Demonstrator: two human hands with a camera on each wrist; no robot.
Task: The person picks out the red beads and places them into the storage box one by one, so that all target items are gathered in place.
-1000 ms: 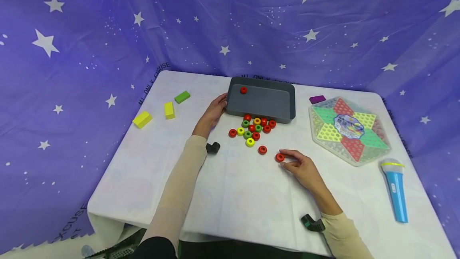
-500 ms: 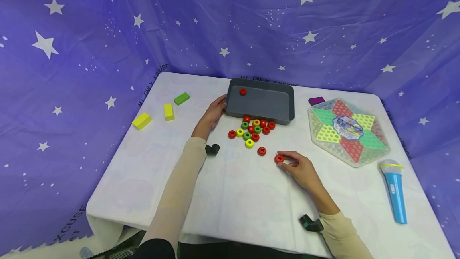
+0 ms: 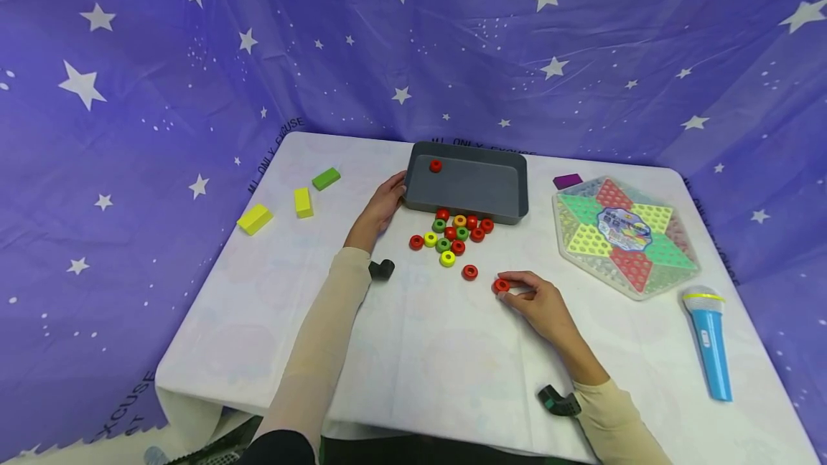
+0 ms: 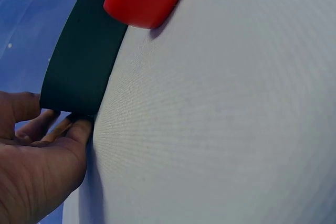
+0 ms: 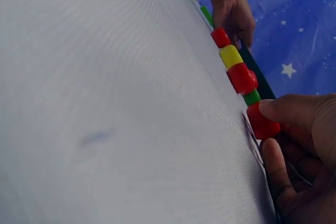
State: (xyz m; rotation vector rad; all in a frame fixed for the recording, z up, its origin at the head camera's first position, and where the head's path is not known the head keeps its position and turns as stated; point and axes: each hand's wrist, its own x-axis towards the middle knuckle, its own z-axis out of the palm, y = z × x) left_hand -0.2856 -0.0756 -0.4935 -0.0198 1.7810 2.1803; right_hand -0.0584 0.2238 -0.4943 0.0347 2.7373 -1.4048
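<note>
At the back of the table stands a shallow dark grey tray (image 3: pixel 468 185) with one red ring (image 3: pixel 436 166) lying in it. My left hand (image 3: pixel 385 201) holds the tray at its left side; the left wrist view shows the fingers and thumb against the near left corner. My right hand (image 3: pixel 541 305) pinches another red ring (image 3: pixel 500 286) between thumb and forefinger, at the table's middle. To its left lies a loose red ring (image 3: pixel 470 273). Several red, green, yellow and orange rings (image 3: pixel 450 232) cluster before the tray's front wall.
Two yellow blocks (image 3: pixel 255 219) and a green block (image 3: pixel 326 179) lie at the left. On the right are a purple block (image 3: pixel 568 181), a hexagonal star-patterned game board (image 3: pixel 625 237) and a blue toy microphone (image 3: pixel 709 350). A purple starry curtain (image 3: pixel 413 41) hangs behind.
</note>
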